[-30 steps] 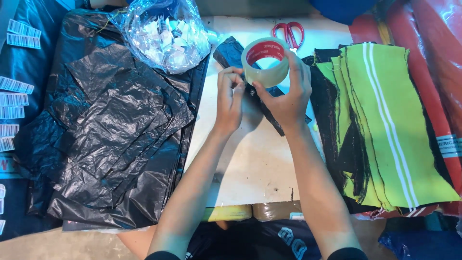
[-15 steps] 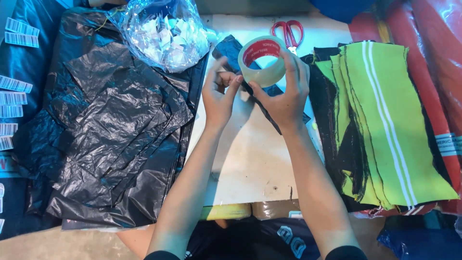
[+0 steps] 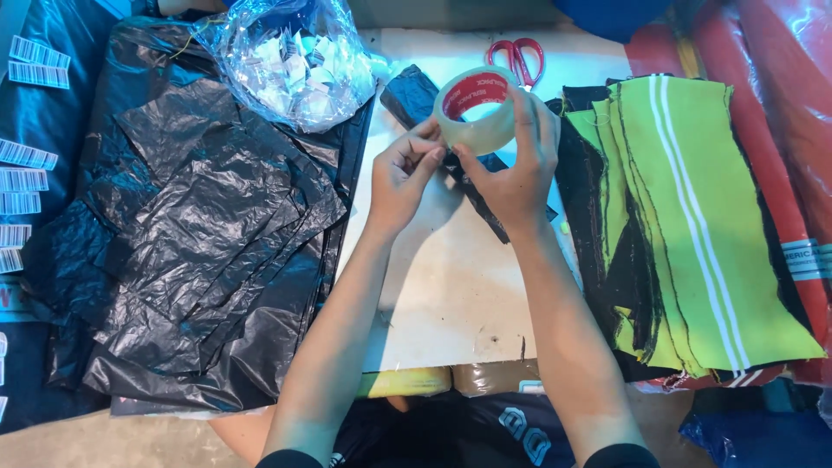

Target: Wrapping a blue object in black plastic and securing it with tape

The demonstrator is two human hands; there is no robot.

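A roll of clear packing tape with a red inner core is held up over the white table. My right hand wraps around its right side and grips it. My left hand pinches at the roll's lower left edge with thumb and fingertips. Under both hands lies a long dark blue-black wrapped bundle, slanting from the upper left toward the lower right.
A heap of black plastic bags covers the left side. A clear bag of white scraps sits at the top. Red-handled scissors lie behind the tape. Stacked lime-green and black fabric pieces lie to the right, beside red rolls.
Both hands have shifted slightly with the tape roll. My left fingers have moved from the roll's side to pinching at its lower left edge.
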